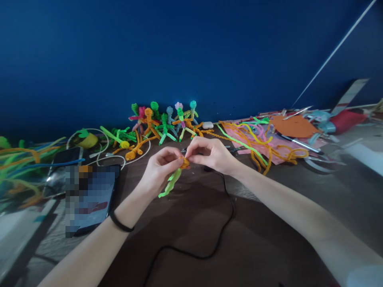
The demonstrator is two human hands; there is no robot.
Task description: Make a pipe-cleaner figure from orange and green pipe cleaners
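A small pipe-cleaner piece (171, 183) with a yellow-orange top and light green limbs hangs between the hands at the middle of the view. My left hand (161, 167) pinches its yellow-orange part, and the green limbs dangle below the fingers. From the right, my right hand (208, 153) has thumb and index finger pressed together at the top of the same piece. The fingertips of both hands nearly touch. What exactly lies between the right fingertips is too small to make out.
Pipe-cleaner figures (164, 126) line the blue wall. A tablet (97, 203), a phone (64, 169) and loose pipe cleaners lie left. Orange felt (295, 126), pink sheets and more pipe cleaners (269, 155) lie right. A black cable (223, 227) crosses the table.
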